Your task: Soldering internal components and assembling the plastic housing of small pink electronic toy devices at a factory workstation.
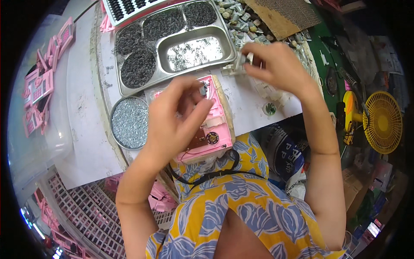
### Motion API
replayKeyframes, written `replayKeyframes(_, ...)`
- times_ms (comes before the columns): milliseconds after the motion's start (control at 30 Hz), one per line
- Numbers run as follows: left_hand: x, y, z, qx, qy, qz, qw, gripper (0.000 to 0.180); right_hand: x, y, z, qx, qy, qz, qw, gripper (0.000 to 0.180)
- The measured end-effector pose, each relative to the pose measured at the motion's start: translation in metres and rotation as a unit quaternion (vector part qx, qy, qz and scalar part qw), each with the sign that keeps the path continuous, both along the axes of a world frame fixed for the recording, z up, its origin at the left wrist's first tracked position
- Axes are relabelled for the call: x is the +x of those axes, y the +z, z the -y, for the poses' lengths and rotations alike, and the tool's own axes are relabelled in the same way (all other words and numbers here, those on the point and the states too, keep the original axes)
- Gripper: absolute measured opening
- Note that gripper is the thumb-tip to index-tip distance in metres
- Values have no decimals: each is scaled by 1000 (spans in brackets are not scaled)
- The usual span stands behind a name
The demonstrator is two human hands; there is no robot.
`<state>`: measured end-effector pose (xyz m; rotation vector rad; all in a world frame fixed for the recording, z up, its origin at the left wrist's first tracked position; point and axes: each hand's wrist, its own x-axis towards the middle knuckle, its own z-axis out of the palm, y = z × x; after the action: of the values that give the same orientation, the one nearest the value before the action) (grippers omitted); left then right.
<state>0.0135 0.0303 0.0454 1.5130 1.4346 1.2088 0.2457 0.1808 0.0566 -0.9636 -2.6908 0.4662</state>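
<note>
A pink plastic casing (pixel 222 129) lies open in front of me, with a round black speaker-like part, thin wires and a brown board inside. My left hand (pixel 172 112) is over its left side, fingers curled. At those fingertips is a small grey metal block (pixel 203 89), pinched above the casing's far end. Further right, my right hand (pixel 280 69) has its thumb and fingers closed around a small white plastic part (pixel 249 59), partly hidden by the fingers. Other white plastic parts (pixel 233 69) lie beside and below that hand.
A steel compartment tray (pixel 161 69) of small dark parts stands at the back. A round dish (pixel 113 129) of tiny silver pieces sits left. Small grey blocks (pixel 241 26) are heaped under cardboard (pixel 284 17). Beyond the table are a yellow fan (pixel 383 123) and pink casings (pixel 39 88).
</note>
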Motion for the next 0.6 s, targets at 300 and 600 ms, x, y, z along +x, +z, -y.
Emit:
replayKeyframes(300,40,17,-61,-179,-151,170,957,15,22,-10,70,-184,-84,-324,924,35)
replayKeyframes(600,62,19,-143,-166,-286,-64,942,19,62,-23,65,-376,-185,-502,757,37)
